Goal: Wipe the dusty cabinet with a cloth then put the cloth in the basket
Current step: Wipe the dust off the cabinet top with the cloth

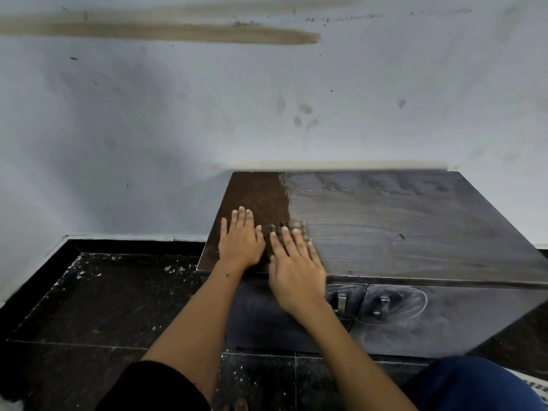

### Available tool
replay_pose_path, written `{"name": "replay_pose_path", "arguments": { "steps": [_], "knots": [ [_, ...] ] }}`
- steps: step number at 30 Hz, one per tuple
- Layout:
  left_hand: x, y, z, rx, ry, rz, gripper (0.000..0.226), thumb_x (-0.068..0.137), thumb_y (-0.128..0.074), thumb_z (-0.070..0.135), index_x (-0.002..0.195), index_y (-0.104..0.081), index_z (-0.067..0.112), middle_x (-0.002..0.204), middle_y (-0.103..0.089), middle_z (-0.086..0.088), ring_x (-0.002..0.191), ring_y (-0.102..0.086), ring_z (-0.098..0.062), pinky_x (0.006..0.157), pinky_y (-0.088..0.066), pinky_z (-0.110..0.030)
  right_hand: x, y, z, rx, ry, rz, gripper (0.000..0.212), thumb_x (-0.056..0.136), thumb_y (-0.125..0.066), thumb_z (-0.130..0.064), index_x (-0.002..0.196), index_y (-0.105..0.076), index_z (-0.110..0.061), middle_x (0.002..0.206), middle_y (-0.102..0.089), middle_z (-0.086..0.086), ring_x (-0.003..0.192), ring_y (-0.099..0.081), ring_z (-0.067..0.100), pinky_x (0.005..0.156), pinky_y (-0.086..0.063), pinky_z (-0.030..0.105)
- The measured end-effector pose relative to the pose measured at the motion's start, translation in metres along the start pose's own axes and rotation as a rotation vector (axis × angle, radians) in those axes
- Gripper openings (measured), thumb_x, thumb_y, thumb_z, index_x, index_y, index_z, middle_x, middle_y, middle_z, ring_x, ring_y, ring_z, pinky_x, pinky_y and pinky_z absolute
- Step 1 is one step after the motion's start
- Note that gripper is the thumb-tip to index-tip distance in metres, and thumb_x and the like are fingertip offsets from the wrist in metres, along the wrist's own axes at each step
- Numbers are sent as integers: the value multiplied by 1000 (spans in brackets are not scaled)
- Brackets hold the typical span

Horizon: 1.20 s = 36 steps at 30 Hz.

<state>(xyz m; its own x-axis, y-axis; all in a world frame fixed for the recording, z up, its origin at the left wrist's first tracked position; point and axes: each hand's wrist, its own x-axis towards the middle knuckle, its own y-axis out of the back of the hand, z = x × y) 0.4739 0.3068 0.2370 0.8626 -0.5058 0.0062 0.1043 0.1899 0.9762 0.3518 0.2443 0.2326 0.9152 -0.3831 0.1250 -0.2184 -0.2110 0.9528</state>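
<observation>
Now the right hand (296,271) is lying flat, fingers straight, pressing down on the cloth (286,229) near the front left of the cabinet (415,221) top. Just beside it, the left hand (240,241) is resting flat too, fingers straight, on the dark brown clean strip. Both hands are sitting close together. Grey dust is covering the top to the right. Two metal handles (363,302) are showing on the dusty doors. Pale specks are lying on the dark floor (103,298).
</observation>
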Motion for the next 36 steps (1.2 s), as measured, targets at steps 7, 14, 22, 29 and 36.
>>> {"name": "replay_pose_path", "arguments": {
  "steps": [7, 14, 22, 29, 36],
  "knots": [
    [1, -11, 9, 34, -75, 15, 55, 101, -18, 32, 151, -8, 10, 159, -3, -4, 147, 1, -16, 118, 2, -39, -10, 11, 23, -37, -179, 28, 53, 101, -19, -34, 152, -8, -22, 160, -3, 2, 147, 4, 20, 118, 1, 39],
    [1, -10, 7, 25, -86, 1, 54, 102, -16, 33, 151, -7, 12, 160, 0, -2, 146, 3, -14, 118, 3, -36, -6, 1, 11, -35, -62, 2, 59, 94, 0, -37, 151, -7, -23, 160, -1, -2, 146, 7, 16, 118, 3, 37],
    [5, -14, 10, 116, -144, 71, 56, 101, -18, 32, 150, -8, 8, 159, -3, -7, 147, 3, -18, 118, 5, -37, -12, 10, 35, -53, -191, 33, 54, 98, -8, -35, 152, -8, -23, 160, -2, 1, 147, 5, 19, 119, 2, 38],
    [5, -12, 9, 70, -157, 6, 55, 102, -17, 33, 151, -7, 10, 159, -1, -4, 147, 2, -15, 118, 1, -33, 41, 7, 40, -4, -84, -32, 52, 101, -19, -36, 151, -13, -25, 160, -5, 0, 147, 3, 19, 119, -2, 40],
    [6, -12, 8, 57, -160, 15, 56, 102, -17, 36, 151, -8, 12, 159, -2, -3, 147, 1, -14, 117, 2, -32, 20, 10, 39, -5, -110, 3, 51, 102, -19, -36, 151, -11, -26, 160, -5, -1, 147, 4, 18, 120, 0, 39]
  ]
}}
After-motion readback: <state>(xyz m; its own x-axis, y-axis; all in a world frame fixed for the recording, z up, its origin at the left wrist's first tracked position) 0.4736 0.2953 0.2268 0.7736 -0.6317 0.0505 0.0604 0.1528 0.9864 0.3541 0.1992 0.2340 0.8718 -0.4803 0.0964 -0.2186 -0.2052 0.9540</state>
